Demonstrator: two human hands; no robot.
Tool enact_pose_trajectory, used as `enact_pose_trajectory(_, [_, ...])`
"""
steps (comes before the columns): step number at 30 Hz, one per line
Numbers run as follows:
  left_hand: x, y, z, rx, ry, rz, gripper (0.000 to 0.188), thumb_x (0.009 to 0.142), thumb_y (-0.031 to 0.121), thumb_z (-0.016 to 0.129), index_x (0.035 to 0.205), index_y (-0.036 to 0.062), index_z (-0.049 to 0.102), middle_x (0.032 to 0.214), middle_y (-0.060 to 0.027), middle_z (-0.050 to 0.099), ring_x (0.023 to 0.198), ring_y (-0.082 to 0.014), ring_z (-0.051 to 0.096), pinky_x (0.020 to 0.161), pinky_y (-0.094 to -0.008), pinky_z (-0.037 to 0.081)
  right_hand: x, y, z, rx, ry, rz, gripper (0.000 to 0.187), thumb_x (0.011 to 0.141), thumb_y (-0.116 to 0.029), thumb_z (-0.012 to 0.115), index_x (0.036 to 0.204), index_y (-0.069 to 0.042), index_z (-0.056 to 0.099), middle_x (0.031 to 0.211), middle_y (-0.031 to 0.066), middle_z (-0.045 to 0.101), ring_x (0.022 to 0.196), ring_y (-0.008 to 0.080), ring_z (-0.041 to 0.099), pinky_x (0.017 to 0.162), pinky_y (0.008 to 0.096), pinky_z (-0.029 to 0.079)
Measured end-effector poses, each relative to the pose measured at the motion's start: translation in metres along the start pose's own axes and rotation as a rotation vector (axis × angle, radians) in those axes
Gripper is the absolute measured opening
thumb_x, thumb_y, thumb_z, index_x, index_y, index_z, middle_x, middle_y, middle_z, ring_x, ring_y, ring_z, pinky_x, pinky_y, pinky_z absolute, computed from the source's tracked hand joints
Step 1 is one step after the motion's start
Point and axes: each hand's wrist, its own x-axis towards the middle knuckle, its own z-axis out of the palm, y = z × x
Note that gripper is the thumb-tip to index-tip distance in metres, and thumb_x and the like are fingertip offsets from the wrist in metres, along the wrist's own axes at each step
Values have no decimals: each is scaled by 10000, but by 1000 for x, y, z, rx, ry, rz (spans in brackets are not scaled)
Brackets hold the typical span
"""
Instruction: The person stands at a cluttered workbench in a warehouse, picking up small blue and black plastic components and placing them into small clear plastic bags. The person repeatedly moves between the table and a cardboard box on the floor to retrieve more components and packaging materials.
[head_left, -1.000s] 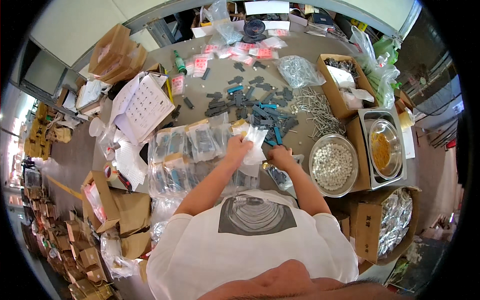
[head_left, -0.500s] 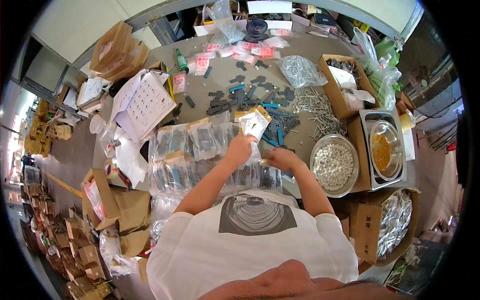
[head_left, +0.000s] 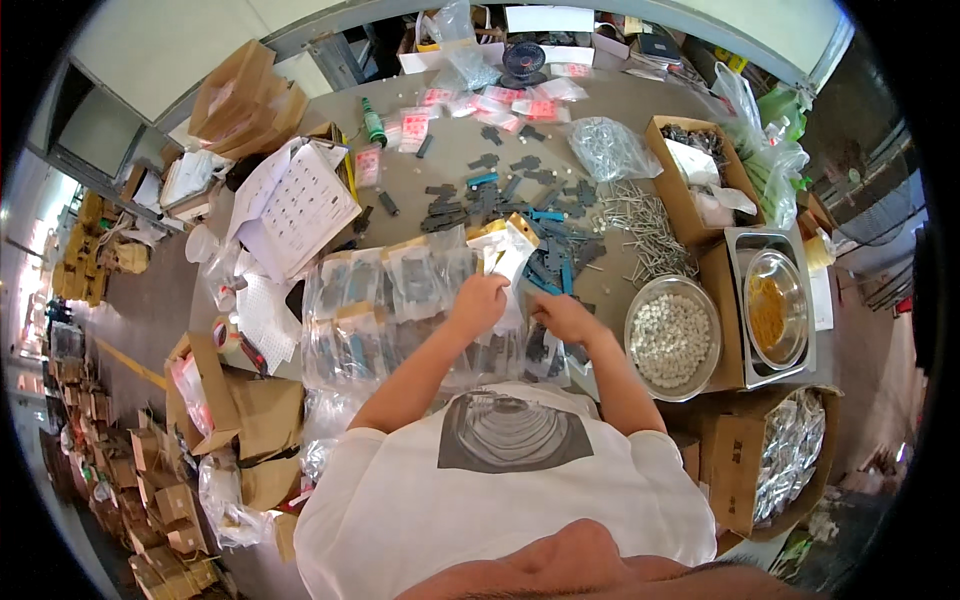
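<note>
My left hand (head_left: 483, 303) is closed on a stack of small clear and white bags (head_left: 512, 250) with gold tops, held over the near middle of the table. To its right, my right hand (head_left: 566, 319) has its fingers curled in a pinch, just above a filled clear bag (head_left: 540, 352); what they hold is too small to make out. Rows of clear bags (head_left: 352, 290) with dark and blue parts inside lie left of and below my left hand. Beyond both hands spreads a loose pile of dark grey and blue plastic parts (head_left: 490, 203).
At right stand a metal bowl (head_left: 714, 320) of white plugs, loose screws (head_left: 640, 235), a cardboard box (head_left: 660, 160) and a bowl (head_left: 799, 300) of yellow pieces. Printed sheets (head_left: 295, 210) lie left. Red-and-white packets (head_left: 415, 128), a green bottle (head_left: 373, 122) and a small fan (head_left: 524, 62) are farther back.
My right hand has moved slightly down over the filled bag, and the gold-coloured edge at its fingertips no longer shows. My left hand keeps its hold on the bag stack. The view has shifted slightly.
</note>
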Motion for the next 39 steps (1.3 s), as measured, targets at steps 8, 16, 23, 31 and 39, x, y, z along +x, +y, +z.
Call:
enact_pose_trajectory(8, [5,35,-1,-246,-299,124,419,858,377,570,702,-12,578,593,-196,495,534,-332,515,523,-402,384,-13,-41,-43,304,288,-213,78,847,7,527,920,-19,520,840,105,591,730,206,565,653,319,448])
enact_pose_trajectory(16, [2,30,11,-287,-106,141,277,805,203,602,645,-12,530,584,-218,454,521,-354,499,478,-412,363,-2,-28,-28,413,304,-128,78,810,-53,609,858,8,606,758,108,620,659,174,579,620,296,461])
enact_pose_trajectory(23, [2,29,13,135,148,221,189,742,171,607,637,28,541,723,-176,533,644,-361,540,528,-444,416,45,-10,12,542,715,184,79,783,0,592,857,27,603,774,103,631,711,133,581,623,288,476])
enact_pose_trajectory(31, [0,21,22,-280,100,-306,365,818,358,619,678,21,605,548,-118,550,503,-263,512,506,-381,383,79,10,-3,1755,831,320,253,838,44,376,604,-42,418,637,68,420,545,169,387,802,339,516])
enact_pose_trajectory(39, [-5,20,22,-1147,-253,-821,334,812,302,667,892,-20,628,764,-64,642,650,-161,614,563,-304,485,70,31,-1,1778,911,382,209,959,-204,393,950,-7,463,849,111,516,756,232,528,746,398,497])
